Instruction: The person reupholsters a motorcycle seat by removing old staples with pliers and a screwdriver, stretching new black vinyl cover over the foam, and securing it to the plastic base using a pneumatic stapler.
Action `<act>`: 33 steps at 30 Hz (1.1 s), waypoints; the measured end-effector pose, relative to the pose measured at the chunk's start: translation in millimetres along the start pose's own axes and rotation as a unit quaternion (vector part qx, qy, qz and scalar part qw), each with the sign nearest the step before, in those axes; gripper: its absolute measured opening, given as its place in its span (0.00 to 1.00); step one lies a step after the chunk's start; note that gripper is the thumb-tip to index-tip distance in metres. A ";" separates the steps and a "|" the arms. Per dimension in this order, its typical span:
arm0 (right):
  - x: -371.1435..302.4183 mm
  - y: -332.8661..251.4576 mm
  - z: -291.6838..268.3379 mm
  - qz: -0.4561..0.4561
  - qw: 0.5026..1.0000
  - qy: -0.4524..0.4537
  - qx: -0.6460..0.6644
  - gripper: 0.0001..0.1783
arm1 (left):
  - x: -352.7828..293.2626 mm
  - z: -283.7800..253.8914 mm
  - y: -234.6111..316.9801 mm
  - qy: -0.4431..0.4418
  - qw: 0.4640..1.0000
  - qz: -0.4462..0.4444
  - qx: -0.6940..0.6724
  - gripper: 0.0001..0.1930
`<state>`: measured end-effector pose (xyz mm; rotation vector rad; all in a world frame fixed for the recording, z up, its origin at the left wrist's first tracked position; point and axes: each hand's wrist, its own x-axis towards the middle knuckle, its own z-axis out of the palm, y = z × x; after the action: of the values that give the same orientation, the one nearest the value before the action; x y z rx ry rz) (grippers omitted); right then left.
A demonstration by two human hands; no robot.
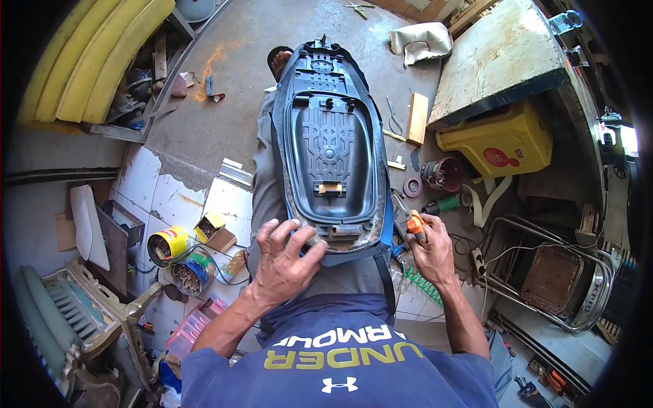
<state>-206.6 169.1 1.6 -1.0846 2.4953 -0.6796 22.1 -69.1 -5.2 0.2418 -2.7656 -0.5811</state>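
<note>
A black motorcycle seat (pixel 332 146) lies upside down across my lap, its ribbed plastic base facing up. Blue material shows along its lower right edge. The fingers of my left hand (pixel 282 262) are spread, with the tips at the seat's near left corner. To the right of the seat, my right hand (pixel 432 250) is closed around an orange-and-black hand tool (pixel 416 224); its exact kind is unclear. That tool is apart from the seat base. Near the base's middle sits a small tan block (pixel 330 188).
On the left stand a yellow tin (pixel 168 246) and a can full of small metal pieces (pixel 192 272). Rightward lie a wooden block (pixel 417 118), a reddish can (pixel 442 175), a yellow container (pixel 500 143), a green coiled hose (pixel 423 289) and a metal-framed chair (pixel 554 279).
</note>
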 end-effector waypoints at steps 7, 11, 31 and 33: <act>0.1 -5.5 -0.6 0.002 1.000 0.000 0.012 0.16 | 0.2 33.6 46.0 0.045 0.999 0.004 0.025 0.21; -2.0 -7.7 -1.6 -0.006 1.000 -0.001 0.010 0.16 | 5.2 53.7 72.2 0.030 0.995 -0.089 0.034 0.24; -2.9 13.2 14.6 0.016 0.998 0.012 0.057 0.14 | 12.5 20.9 42.7 0.055 0.995 -0.077 -0.027 0.13; -2.7 45.8 32.2 0.076 0.996 0.021 0.028 0.15 | 10.4 6.8 20.9 0.052 0.993 -0.052 -0.091 0.16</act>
<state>-216.5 189.0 -49.9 -0.8589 2.5455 -0.7296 8.1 -50.0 0.2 0.3639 -2.5910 -0.8186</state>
